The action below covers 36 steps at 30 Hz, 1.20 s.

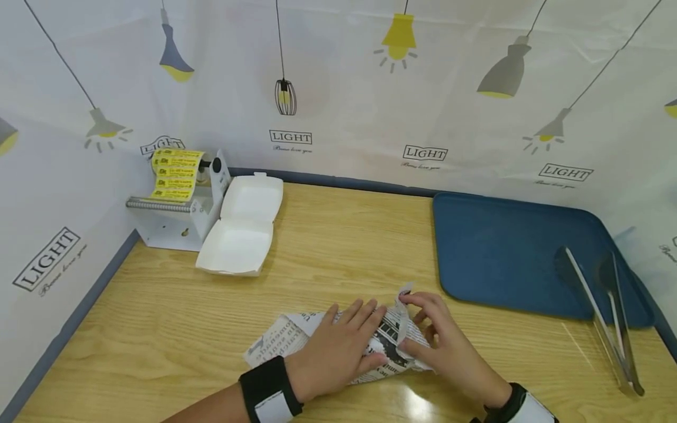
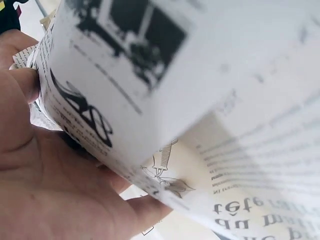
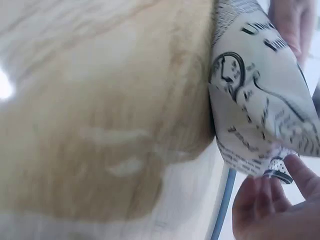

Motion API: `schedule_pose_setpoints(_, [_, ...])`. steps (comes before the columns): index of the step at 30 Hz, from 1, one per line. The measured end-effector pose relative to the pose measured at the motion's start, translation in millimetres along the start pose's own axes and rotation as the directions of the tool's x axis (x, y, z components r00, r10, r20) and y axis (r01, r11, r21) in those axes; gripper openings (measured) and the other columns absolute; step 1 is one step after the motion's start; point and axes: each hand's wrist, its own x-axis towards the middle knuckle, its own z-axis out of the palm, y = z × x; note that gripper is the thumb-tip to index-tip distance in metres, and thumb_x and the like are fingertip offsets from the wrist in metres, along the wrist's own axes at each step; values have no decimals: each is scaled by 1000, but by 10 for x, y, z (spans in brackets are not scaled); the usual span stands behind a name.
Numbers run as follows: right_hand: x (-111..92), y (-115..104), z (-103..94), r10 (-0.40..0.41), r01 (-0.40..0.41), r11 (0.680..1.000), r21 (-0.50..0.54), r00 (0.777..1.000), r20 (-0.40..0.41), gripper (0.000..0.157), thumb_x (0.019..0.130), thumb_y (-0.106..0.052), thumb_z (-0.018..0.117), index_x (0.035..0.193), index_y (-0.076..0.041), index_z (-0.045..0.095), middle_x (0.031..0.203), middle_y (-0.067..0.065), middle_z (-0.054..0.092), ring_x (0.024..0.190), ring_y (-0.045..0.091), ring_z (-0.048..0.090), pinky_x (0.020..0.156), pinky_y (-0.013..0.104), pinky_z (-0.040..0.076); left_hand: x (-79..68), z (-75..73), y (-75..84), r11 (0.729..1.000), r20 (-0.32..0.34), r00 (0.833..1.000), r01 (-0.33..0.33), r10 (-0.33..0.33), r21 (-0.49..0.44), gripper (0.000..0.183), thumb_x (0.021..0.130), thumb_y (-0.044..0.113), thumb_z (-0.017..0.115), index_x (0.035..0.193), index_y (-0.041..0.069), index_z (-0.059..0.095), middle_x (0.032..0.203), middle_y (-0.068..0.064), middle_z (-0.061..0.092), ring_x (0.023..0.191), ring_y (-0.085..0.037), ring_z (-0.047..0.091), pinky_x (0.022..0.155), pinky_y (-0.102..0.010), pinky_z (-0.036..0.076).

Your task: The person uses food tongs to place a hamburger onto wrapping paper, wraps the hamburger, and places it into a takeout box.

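A bundle of newspaper-print wrapping paper (image 1: 388, 346) lies on the table near its front edge; whatever it wraps is hidden. My left hand (image 1: 341, 352) rests flat on top of it, fingers straight and pointing away from me. At the bundle's right end, my right hand (image 1: 444, 341) pinches an upright flap of the paper between thumb and fingers. In the right wrist view the right hand (image 3: 280, 205) holds the paper's gathered end. The left wrist view shows the left hand (image 2: 65, 185) against the printed paper (image 2: 125, 100).
A white label dispenser (image 1: 174, 226) with a yellow label roll stands at the back left. Beside it sits an opened white clamshell box (image 1: 238, 247). At the right is a blue tray (image 1: 508, 252), with metal tongs (image 1: 608, 329) lying across its front edge onto the table.
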Motion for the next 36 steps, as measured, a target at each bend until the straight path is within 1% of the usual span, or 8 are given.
schedule_pose_setpoints(2, [11, -17, 48, 10, -10, 1000, -19, 1000, 8, 63, 86, -15, 71, 141, -9, 42, 149, 24, 28, 127, 29, 36, 89, 47, 51, -3, 6, -10, 1000, -5, 1000, -6, 5, -10, 71, 100, 54, 33, 156, 12, 24, 162, -12, 29, 146, -31, 27, 113, -65, 33])
schedule_pose_setpoints(4, [14, -29, 100, 34, -36, 999, 35, 998, 45, 64, 89, -17, 68, 143, -11, 35, 158, 27, 15, 142, 42, 18, 100, 70, 38, -8, 11, -18, 1000, -8, 1000, -10, 10, -19, 71, 100, 54, 34, 156, 12, 23, 163, -12, 29, 146, -32, 27, 113, -66, 33])
schedule_pose_setpoints(7, [9, -52, 182, 25, -34, 996, 79, 994, 109, 69, 92, -18, 63, 148, -11, 24, 162, 30, 0, 146, 48, 3, 103, 82, 22, -14, 15, -21, 1000, -13, 1000, -14, 13, -17, 72, 99, 54, 33, 157, 12, 22, 163, -11, 27, 146, -32, 27, 113, -66, 33])
schedule_pose_setpoints(17, [-5, -167, 237, 63, -74, 996, 58, 983, 170, 46, 107, -14, 24, 153, -20, 23, 166, 20, -2, 147, 41, -3, 106, 83, 10, -33, 83, -45, 997, -54, 999, -4, 0, -77, 82, 98, 54, 37, 155, -2, 19, 162, -19, 27, 147, -30, 24, 117, -61, 31])
schedule_pose_setpoints(25, [11, -186, 275, 36, -17, 988, -151, 992, 122, 46, 105, -18, 39, 150, -13, 28, 163, 25, 11, 146, 45, 11, 105, 78, 28, -38, 124, -108, 991, -65, 997, -43, 35, -130, 86, 96, 58, 32, 155, -3, 16, 162, -22, 22, 149, -31, 18, 118, -61, 29])
schedule_pose_setpoints(28, [14, -205, 295, 17, 8, 968, -252, 995, 95, 47, 102, -14, 45, 147, -8, 31, 161, 27, 17, 145, 44, 18, 104, 74, 35, -44, 116, -134, 966, -50, 999, -27, 14, -258, 88, 96, 60, 34, 156, -1, 12, 163, -21, 19, 150, -29, 14, 121, -61, 24])
schedule_pose_setpoints(32, [9, -228, 316, 3, 21, 941, -337, 997, 72, 49, 100, -11, 50, 146, -6, 34, 160, 27, 21, 144, 43, 22, 103, 70, 41, -17, 87, -130, 887, -53, 995, 50, -84, -459, 88, 96, 62, 37, 155, 0, 17, 162, -20, 24, 148, -26, 19, 122, -62, 18])
schedule_pose_setpoints(36, [3, -238, 331, -1, 21, 924, -381, 999, 52, 50, 99, -12, 52, 146, -6, 35, 159, 27, 23, 143, 41, 25, 101, 67, 44, 3, 85, -118, 868, -136, 973, 97, -184, -487, 78, 99, 50, 43, 153, -3, 22, 156, -23, 36, 141, -28, 36, 118, -55, 34])
